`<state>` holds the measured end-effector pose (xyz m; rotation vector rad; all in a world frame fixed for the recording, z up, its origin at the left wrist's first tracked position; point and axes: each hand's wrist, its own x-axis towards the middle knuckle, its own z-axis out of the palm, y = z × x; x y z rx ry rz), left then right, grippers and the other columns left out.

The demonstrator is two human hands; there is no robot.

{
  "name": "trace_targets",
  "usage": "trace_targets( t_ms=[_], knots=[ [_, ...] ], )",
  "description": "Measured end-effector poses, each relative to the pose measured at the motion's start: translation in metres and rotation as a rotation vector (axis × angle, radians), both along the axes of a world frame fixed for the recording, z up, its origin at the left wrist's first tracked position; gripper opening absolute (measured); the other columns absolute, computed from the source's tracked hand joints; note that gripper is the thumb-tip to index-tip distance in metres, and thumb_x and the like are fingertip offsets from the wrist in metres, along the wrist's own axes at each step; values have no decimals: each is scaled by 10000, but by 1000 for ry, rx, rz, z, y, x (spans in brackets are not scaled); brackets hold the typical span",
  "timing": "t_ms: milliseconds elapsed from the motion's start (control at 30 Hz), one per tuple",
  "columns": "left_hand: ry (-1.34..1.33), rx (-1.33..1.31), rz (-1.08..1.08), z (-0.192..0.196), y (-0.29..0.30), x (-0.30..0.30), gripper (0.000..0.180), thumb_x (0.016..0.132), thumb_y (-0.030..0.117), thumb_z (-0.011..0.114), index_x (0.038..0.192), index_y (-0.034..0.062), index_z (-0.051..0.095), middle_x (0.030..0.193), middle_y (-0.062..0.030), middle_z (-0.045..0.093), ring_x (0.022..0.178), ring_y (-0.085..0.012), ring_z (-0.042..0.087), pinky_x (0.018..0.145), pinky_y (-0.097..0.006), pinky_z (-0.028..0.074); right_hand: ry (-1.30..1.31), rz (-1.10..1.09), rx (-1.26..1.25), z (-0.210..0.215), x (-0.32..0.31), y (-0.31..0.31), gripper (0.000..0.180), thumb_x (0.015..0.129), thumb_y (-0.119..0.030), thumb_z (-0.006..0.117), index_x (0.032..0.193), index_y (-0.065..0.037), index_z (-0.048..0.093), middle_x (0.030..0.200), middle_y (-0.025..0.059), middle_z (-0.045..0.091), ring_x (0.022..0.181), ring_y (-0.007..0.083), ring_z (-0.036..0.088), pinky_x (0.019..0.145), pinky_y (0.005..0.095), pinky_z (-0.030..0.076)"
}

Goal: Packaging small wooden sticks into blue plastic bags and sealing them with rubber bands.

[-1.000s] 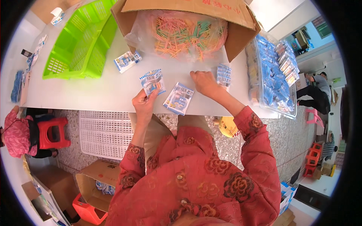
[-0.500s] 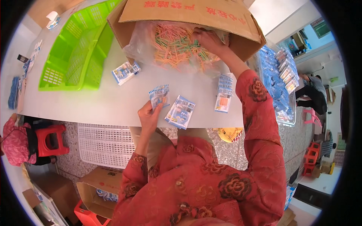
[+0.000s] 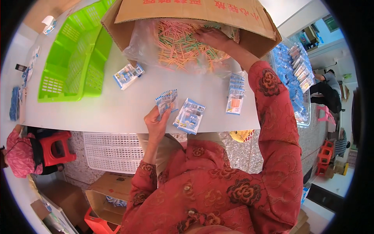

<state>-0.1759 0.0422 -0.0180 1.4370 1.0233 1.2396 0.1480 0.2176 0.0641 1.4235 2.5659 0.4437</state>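
My left hand is closed on a small blue-and-white packet with something orange showing in it, held above the table's near edge. Beside it a stack of flat packets lies on the table. Inside the tilted cardboard box, my right hand rests on a heap of thin pink, orange and green sticks, its fingers stretched over them. A clear plastic liner surrounds the heap. Below my right forearm is an overlapping row of packets. Another few packets lie left of the box.
The cardboard box stands at the table's far side. A green basket is at the left, a clear bin of blue packets at the right. Under the table edge sits a white crate. Other people are at both sides.
My right hand's fingers have stretched out flatter over the sticks. My left hand still holds the packet in nearly the same place. The whole view has shifted slightly.
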Motion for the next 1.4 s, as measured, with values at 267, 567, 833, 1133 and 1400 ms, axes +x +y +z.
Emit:
trace_targets(
  t_ms=[267, 567, 833, 1133, 1400],
  knots=[
    [74, -49, -58, -3, 0, -2, 204, 850, 16, 641, 1046, -35, 654, 941, -31, 667, 849, -70, 570, 761, -222, 461, 10, 73, 168, -15, 15, -1, 206, 816, -87, 498, 1019, -60, 525, 1049, 101, 570, 1013, 254, 590, 775, 340, 539],
    [21, 8, 5, 1, -4, 5, 142, 815, 15, 665, 954, -17, 668, 745, 5, 626, 650, -24, 476, 565, -198, 394, 703, -252, 268, 3, 7, -25, 230, 805, -96, 570, 1018, -29, 624, 940, 116, 653, 917, 257, 640, 733, 368, 531],
    [-18, -7, 53, -3, 1, 2, 102, 802, 24, 689, 893, -16, 672, 686, 18, 592, 610, -23, 439, 529, -205, 368, 1260, -524, -329, 3, -68, -107, 189, 849, -112, 642, 1004, -3, 645, 721, 43, 600, 645, 91, 559, 593, 270, 467],
    [-1, 75, 49, -11, 1, 6, 83, 773, 41, 725, 782, -17, 666, 613, -4, 551, 546, -41, 420, 488, -220, 345, 1298, -351, -262, -12, -84, -125, 137, 849, -88, 642, 968, -22, 625, 875, 42, 641, 694, 63, 567, 596, 244, 460],
    [135, 113, 44, 13, -3, 2, 84, 758, 27, 727, 763, -24, 660, 671, -31, 625, 576, -57, 524, 523, -213, 407, 1365, 16, 127, 44, -121, -147, 124, 807, -4, 629, 928, -31, 631, 903, 56, 639, 760, 152, 615, 670, 256, 484]
  ],
)
